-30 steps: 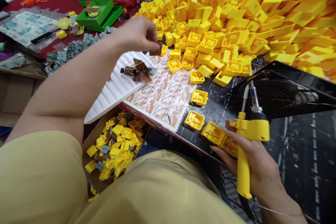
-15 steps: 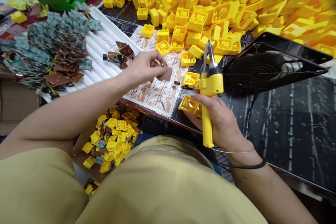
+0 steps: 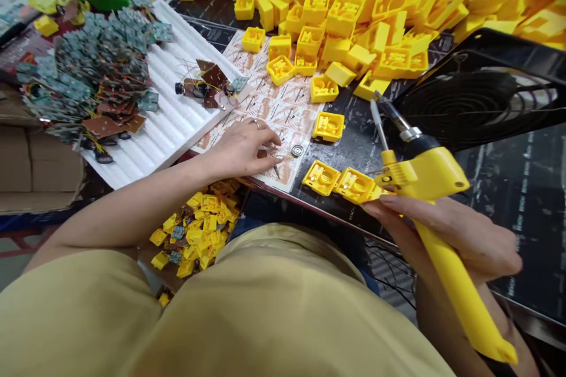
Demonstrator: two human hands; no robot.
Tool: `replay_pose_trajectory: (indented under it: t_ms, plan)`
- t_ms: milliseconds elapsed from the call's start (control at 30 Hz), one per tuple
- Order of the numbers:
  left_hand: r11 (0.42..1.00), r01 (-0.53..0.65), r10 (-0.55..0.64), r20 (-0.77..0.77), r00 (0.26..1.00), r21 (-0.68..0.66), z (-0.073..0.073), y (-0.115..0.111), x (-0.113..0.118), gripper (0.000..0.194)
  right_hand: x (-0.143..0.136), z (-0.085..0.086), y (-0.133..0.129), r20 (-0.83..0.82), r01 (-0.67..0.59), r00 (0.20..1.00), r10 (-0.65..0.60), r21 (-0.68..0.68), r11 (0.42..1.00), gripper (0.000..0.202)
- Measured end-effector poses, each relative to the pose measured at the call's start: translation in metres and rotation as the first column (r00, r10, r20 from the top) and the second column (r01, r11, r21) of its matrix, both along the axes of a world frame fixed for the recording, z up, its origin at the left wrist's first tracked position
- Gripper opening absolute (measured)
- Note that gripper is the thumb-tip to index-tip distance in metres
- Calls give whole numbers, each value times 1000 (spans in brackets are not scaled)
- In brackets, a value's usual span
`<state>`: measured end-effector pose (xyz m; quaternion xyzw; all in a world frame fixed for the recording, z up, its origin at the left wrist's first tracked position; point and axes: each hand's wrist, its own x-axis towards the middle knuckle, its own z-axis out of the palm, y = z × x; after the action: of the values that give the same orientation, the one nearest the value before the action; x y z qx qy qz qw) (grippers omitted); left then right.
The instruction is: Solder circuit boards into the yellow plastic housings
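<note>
My left hand rests low over the patterned paper sheet, its thumb and fingers apart beside a small round metal-faced part. Nothing shows between those fingers. The yellow soldering tool is held in my right hand, its metal tip pointing up and left. My right fingertips also touch the end of a row of open yellow housings, among them one at the left and one beside it. Another open yellow housing lies above them.
Yellow housings are heaped at the back. A black fan stands at the right. Circuit boards are piled on white foam at the left. More yellow pieces fill a box below the table edge.
My left hand has let go of the brown board and moved lower. My right hand, with the soldering tool, has moved right, and the tool tilts more. The round part's metal face now shows.
</note>
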<state>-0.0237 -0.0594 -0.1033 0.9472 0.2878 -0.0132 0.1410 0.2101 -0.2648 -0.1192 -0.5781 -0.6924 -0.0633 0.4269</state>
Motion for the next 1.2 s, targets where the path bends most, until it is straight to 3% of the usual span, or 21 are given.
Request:
replay_pose_trajectory:
  t_ms: [100, 233, 333, 433, 600, 700, 833, 933, 1033, 1133, 1200]
  plan:
    - [996, 22, -22, 5, 1000, 82, -7, -4, 6, 19, 2, 2, -1, 77, -20, 997, 15, 68, 997, 15]
    - [979, 120, -133, 71, 989, 162, -12, -8, 2, 19, 0, 2, 4, 69, -87, 994, 85, 24, 996, 23]
    - [953, 171, -214, 154, 965, 251, -10, -12, -2, 22, -9, -1, 14, 38, -119, 992, 121, -55, 991, 41]
    - [940, 188, -258, 234, 937, 285, -3, -20, -2, 21, -24, -7, 30, 19, -159, 987, 161, -79, 984, 40]
    - [982, 161, -185, 343, 921, 97, 15, -34, -2, 16, -49, -14, 56, -6, -205, 979, 205, -60, 977, 28]
    - [991, 132, -120, 343, 931, -12, 19, -35, -6, 16, -57, -10, 59, -45, -208, 978, 205, -54, 977, 28]
    - [984, 172, -149, 328, 933, -40, 12, -35, -14, 16, -56, 1, 53, -86, -191, 979, 185, -65, 979, 34]
    - [977, 202, -159, 420, 893, -61, 8, -38, -15, 18, -54, 5, 51, -93, -151, 985, 145, -61, 987, 34]
    - [960, 219, -102, 508, 855, -176, 12, -40, -12, 16, -53, 1, 52, -124, -133, 984, 125, -64, 989, 33]
    - [955, 163, -14, 511, 859, -249, 20, -36, -6, 15, -48, -2, 52, -147, -135, 982, 123, -73, 988, 33]
    - [978, 88, 13, 482, 876, -187, 22, -28, 0, 16, -41, 0, 48, -144, -96, 986, 88, -54, 994, 33]
